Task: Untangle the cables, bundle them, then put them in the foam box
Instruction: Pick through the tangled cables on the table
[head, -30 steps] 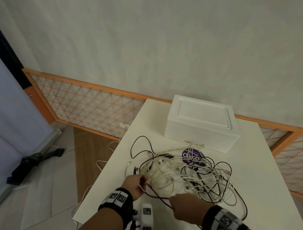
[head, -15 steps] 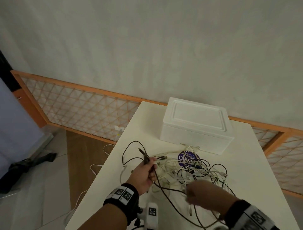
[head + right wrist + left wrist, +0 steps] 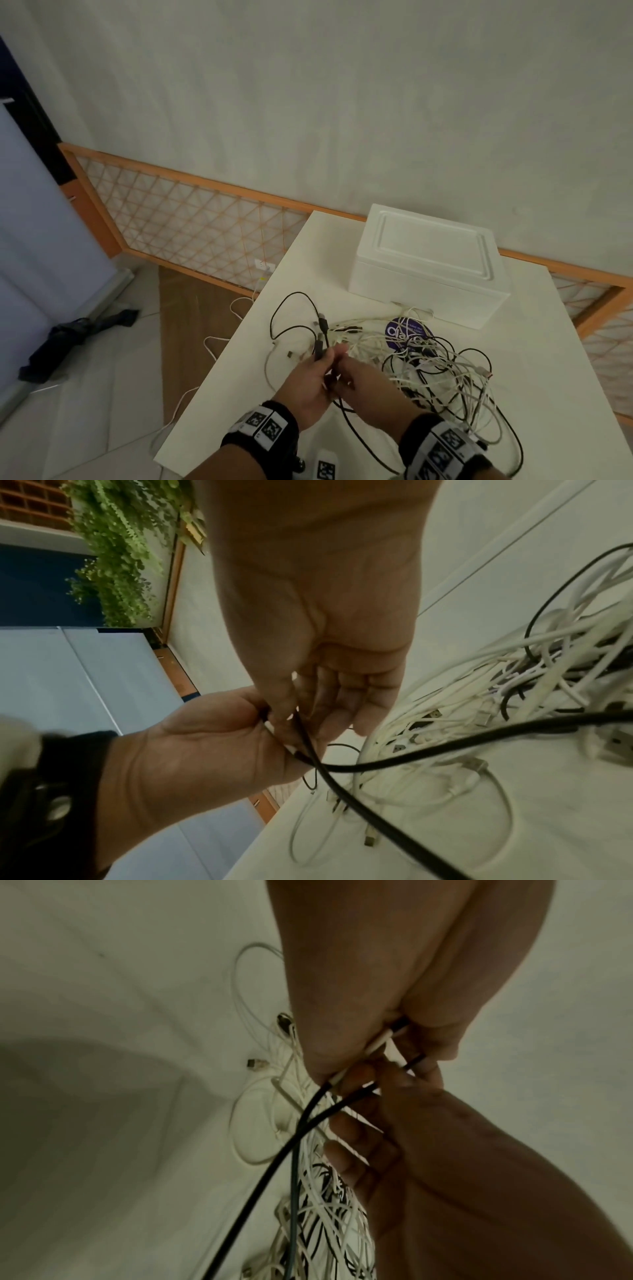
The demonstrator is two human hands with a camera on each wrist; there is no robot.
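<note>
A tangle of white and black cables (image 3: 442, 370) lies on the white table (image 3: 548, 394), in front of the closed white foam box (image 3: 428, 263). My left hand (image 3: 323, 363) pinches a black cable (image 3: 320, 339) just below its plug ends, together with a thin white one. In the left wrist view that pinch (image 3: 387, 1047) shows both strands. My right hand (image 3: 342, 368) meets the left one and pinches the same black cable (image 3: 411, 756) between thumb and fingers (image 3: 301, 718). The cable runs back into the tangle (image 3: 514, 683).
A purple round disc (image 3: 407, 334) lies under the cables near the box. The table's left edge (image 3: 239, 329) is close to my left hand. A white marker-tagged device (image 3: 325, 466) sits at the near edge. White cables trail on the floor (image 3: 212, 346) beside an orange lattice fence (image 3: 191, 226).
My left hand raised the black cable's plug end off the table. The right hand left the tangle and moved left to join it on the same cable.
</note>
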